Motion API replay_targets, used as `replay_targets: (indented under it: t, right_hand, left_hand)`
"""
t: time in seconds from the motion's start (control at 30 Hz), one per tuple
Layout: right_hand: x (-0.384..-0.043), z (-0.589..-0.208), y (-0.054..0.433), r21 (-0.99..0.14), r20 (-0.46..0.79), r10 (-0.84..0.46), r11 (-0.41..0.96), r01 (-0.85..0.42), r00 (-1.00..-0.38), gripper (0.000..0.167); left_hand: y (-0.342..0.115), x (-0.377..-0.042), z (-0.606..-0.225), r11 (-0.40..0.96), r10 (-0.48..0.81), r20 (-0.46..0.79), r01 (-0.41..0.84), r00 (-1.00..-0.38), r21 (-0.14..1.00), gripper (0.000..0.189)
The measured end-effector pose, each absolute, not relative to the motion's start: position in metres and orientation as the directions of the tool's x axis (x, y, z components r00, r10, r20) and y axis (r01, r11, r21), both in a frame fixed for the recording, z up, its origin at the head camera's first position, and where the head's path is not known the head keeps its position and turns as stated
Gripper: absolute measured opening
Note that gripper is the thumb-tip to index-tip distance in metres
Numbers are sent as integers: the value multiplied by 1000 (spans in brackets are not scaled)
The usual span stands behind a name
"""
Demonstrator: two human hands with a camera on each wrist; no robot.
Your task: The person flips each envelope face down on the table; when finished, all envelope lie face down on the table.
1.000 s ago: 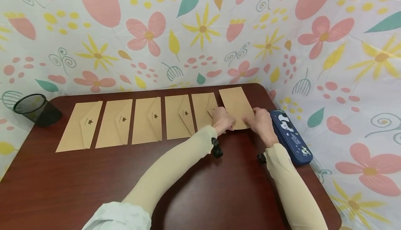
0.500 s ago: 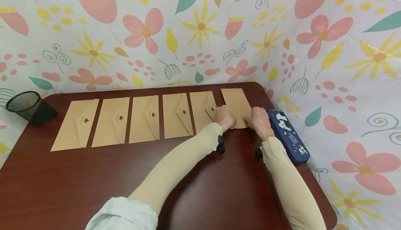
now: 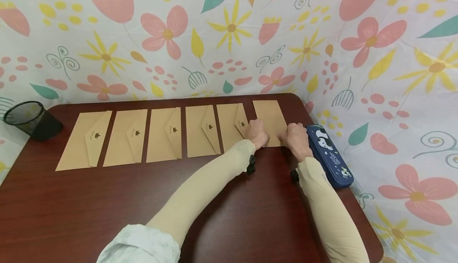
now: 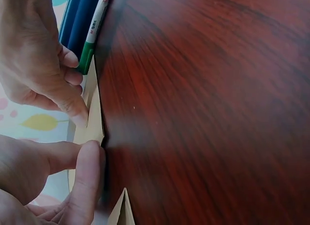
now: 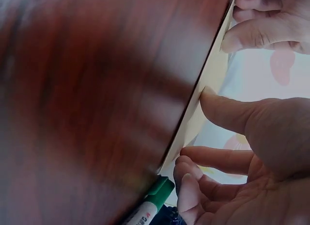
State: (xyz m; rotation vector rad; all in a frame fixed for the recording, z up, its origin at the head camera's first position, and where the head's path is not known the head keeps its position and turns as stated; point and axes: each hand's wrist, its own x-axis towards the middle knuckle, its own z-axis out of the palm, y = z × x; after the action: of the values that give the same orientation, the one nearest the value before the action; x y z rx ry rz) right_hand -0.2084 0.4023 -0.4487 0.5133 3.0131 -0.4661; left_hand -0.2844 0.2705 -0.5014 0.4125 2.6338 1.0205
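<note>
A plain brown paper envelope (image 3: 270, 113) lies flat at the right end of a row of envelopes. At its near left corner, my left hand (image 3: 257, 134) pinches the edge; in the left wrist view that hand's thumb (image 4: 87, 169) and index finger meet on the paper. On the near right part is my right hand (image 3: 297, 139). Its thumb (image 5: 225, 108) sits on the envelope's face, while the index finger (image 5: 218, 157) bends to the edge. A green-capped white marker (image 5: 150, 205) lies just beside the right hand's fingers; that hand hides it in the head view.
Several brown envelopes (image 3: 164, 135) with crown-printed flaps stretch leftward in a row. A blue panda pencil case (image 3: 329, 155) borders the right table edge. At the far left stands a black mesh cup (image 3: 33, 121). Floral curtains (image 3: 229, 56) surround the back and right of the brown table (image 3: 143, 199).
The right-hand envelope has shifted slightly to the right, widening the gap from its neighbour. Both hands stay on it. The head view has shifted a little.
</note>
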Motion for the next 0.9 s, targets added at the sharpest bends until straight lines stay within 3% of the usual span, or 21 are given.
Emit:
replay_targets:
  t: [0.2,0.33,0.5,0.6,0.7,0.9]
  right_hand:
    - [-206,-450,396,-319,10,291,908,273,-957,48]
    - [-201,-448,385,-383,80,286,893,236,-955,52]
    - [-193,-439,362,-457,36,237,868,195,-971,57]
    - [-189,-437,347,-456,12,182,876,156,-983,54]
    - [-188,-438,334,-439,10,122,892,105,-993,46]
    - [-201,-461,325,-386,39,36,922,18,-999,17]
  left_hand:
    - [269,-283,-497,720,312,-126,148,-942,678,24]
    - [259,-275,-489,663,320,-109,140,-941,735,14]
    - [232,-255,-472,527,351,-76,129,-933,840,44]
    - [210,-239,-450,470,358,-28,154,-933,869,45]
    - [190,-224,-427,479,339,19,190,-940,857,45]
    - [165,-215,-422,533,321,55,228,-945,815,41]
